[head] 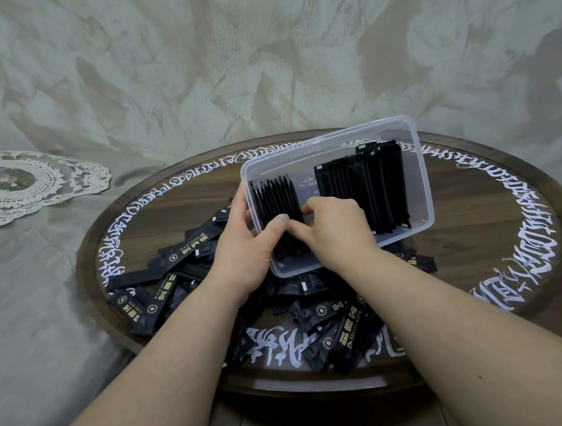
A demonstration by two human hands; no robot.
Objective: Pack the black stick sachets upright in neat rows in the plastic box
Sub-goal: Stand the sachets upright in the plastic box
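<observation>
A clear plastic box (417, 179) lies tilted on a heap of loose black stick sachets (176, 284). Inside it, a long row of sachets (367, 194) stands along the right side, and a shorter row (276, 199) stands at the left wall. My left hand (241, 247) grips the box's left wall, thumb inside against the short row. My right hand (336, 231) reaches into the box and pinches the near ends of that short row, fingertips meeting my left thumb.
The box and the heap sit on a round dark wooden table (480, 228) ringed with white calligraphy. More sachets (339, 337) spill toward the table's near edge. A lace doily (13, 187) lies on the grey cloth to the far left.
</observation>
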